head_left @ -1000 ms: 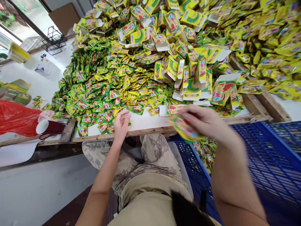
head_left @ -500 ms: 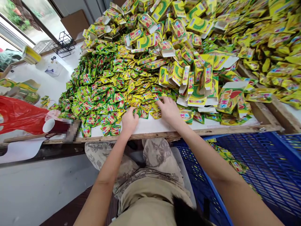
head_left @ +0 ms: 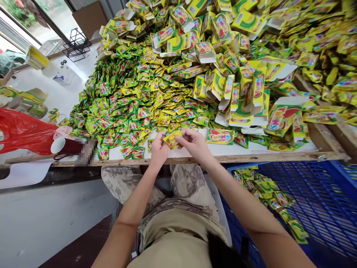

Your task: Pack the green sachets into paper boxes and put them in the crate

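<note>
One yellow sachet [head_left: 171,140] is pinched between left hand [head_left: 159,149] and right hand [head_left: 196,147], over the white tabletop [head_left: 240,150] near its front edge, one TWINS packet [head_left: 221,136] noted just right, one cup [head_left: 67,146] well left.

Glossy plastic gleaming on the packets [head_left: 122,100], smooth printed card on the boxes [head_left: 179,42] toward the far edge of the worktop [head_left: 237,150], rough bare wood in the strip [head_left: 251,159] along its near edge, thin shiny plastic on the bag [head_left: 28,132]!
</note>
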`<move>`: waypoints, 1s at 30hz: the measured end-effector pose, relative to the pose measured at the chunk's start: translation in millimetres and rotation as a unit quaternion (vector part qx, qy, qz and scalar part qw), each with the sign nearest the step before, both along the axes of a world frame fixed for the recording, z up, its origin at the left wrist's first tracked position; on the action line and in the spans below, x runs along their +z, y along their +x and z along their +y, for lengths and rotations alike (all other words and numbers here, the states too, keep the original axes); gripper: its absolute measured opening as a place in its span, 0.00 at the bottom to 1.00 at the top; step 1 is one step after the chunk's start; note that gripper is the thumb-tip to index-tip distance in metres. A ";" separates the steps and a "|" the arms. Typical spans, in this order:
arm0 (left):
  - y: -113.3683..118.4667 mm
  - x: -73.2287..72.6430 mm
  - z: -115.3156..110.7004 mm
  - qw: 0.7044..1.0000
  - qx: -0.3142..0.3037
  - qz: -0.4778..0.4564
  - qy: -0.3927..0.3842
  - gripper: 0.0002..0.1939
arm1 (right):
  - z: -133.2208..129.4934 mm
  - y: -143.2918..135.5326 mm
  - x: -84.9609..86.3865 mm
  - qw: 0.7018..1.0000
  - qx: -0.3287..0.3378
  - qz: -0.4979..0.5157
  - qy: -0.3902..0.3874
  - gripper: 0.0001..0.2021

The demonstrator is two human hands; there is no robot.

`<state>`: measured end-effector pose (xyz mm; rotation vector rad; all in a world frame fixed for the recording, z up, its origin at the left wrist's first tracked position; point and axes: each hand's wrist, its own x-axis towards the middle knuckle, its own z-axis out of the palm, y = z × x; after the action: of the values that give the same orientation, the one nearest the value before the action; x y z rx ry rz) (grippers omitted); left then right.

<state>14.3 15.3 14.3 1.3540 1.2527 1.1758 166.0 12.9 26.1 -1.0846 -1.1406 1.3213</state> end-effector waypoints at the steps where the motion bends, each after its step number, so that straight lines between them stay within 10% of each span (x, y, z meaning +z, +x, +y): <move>1: 2.2 1.0 -4.1 0.999 -0.007 -0.035 -0.012 0.11 | -2.3 -5.8 -0.6 1.000 -0.008 0.018 -0.010 0.16; 13: 22.1 10.7 -38.0 0.991 0.074 -0.114 -0.011 0.17 | -26.1 -31.3 -3.0 0.986 -0.158 -0.051 0.033 0.14; 18: 24.4 7.0 -40.5 0.997 0.038 -0.062 0.004 0.14 | -33.6 -24.1 -3.2 0.989 -0.071 -0.104 0.077 0.19; 23: 25.5 1.2 -38.8 0.999 0.003 -0.026 -0.045 0.18 | -35.4 39.5 -2.1 0.983 -0.092 -0.154 0.030 0.12; 30: 51.8 -8.2 -10.2 0.958 -0.070 -0.081 -0.268 0.21 | -50.7 127.1 -12.0 0.871 -0.199 -0.446 -0.055 0.13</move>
<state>66.1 5.1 6.0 0.9049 1.2201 0.7545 293.1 -37.7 14.1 -1.9993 -1.3760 0.5293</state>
